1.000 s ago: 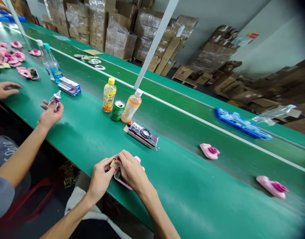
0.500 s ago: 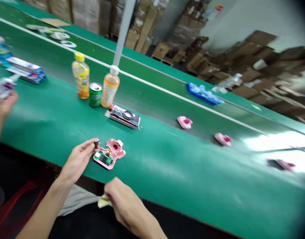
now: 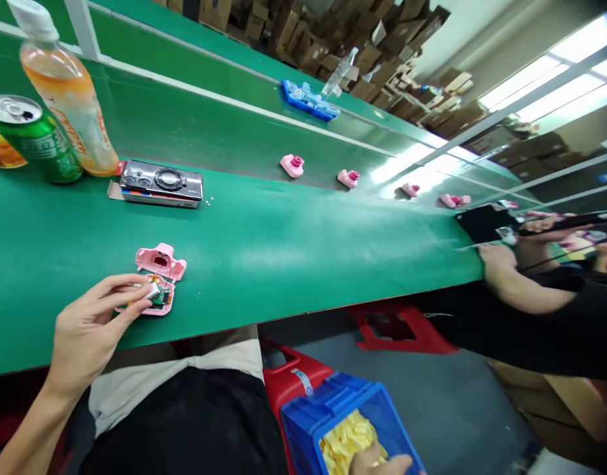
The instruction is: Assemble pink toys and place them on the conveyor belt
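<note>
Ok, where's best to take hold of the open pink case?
Probably the right rim of its lower shell, coming from the right. That edge looks uncovered, while the left hand, holding a small silver part, covers much of the left. Gripping the rim should avoid the circuit board inside.

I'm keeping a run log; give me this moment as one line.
Left hand: holds small silvery part over open pink case | Right hand: at yellow pieces in blue bin | Rest: green can, white-capped bottle

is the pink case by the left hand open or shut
Open. The case lies spread in two halves, with the green board in one showing beside the left hand.
</note>
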### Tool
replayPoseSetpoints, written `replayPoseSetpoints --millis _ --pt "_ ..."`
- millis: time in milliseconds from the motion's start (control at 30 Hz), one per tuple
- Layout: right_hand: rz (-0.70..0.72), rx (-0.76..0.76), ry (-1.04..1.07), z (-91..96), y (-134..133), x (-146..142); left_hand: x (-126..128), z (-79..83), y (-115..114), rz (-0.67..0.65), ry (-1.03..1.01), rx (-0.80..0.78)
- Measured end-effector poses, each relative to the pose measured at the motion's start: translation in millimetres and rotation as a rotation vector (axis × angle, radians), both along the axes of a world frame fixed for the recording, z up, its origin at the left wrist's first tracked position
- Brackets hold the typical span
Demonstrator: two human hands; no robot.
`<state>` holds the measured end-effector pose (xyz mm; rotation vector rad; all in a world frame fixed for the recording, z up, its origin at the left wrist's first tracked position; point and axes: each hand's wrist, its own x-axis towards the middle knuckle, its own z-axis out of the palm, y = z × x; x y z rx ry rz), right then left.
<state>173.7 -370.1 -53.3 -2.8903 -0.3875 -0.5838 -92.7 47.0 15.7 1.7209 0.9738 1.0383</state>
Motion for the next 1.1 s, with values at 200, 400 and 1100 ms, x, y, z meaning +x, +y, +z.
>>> replayPoseSetpoints --millis 200,400,1100 --pt "1.439 0.238 0.305 88.9 274 -52 -3 -6.4 7 -0.238 -0.049 -0.113" --pt "1.859 0.030 0.543 105.0 367 -75 2 -8.2 -5 -0.200 -0.179 -0.298" --pt "1.722 0.097 0.442 73.7 349 -73 0 -27.5 -9 0.011 0.296 0.496"
